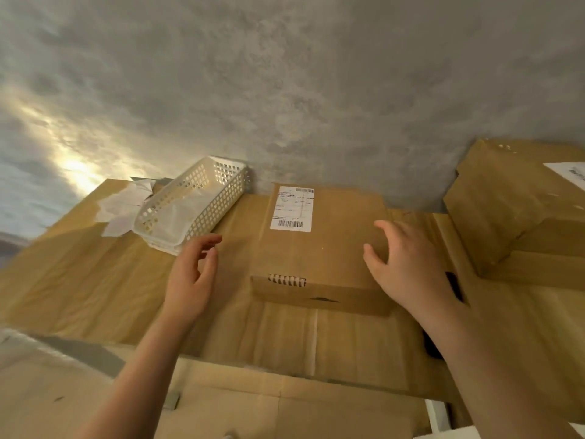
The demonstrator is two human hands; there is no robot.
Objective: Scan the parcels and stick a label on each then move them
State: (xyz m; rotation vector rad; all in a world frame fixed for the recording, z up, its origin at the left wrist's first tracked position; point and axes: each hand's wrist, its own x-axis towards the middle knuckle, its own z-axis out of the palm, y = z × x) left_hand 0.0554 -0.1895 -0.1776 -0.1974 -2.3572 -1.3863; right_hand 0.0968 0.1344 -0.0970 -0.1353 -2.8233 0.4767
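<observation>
While your hands flank the parcel (319, 248), head view: it lies flat on the cardboard-covered table (95, 280), label (292, 209) already on | left hand (193, 274) loosely spread, empty, just beside | right hand (408, 264) fingers spread, resting on its right edge | step: moving, likely | next: grasp both sides, lift.

The print on the white label (292, 209) of the middle parcel (319, 248) is too small and soft to read; only the barcode stripes show. The right hand (408, 264) covers the parcel's right edge, so contact there cannot be told. A dark object (455, 285) at the right is mostly hidden behind the right wrist and cannot be identified. The stacked boxes (519, 213) in the upper right are cut off by the frame's edge, and their white sheet (569, 174) too. White papers (123, 205) lie partly hidden behind the basket (196, 204). Both forearms leave the frame at the bottom.
</observation>
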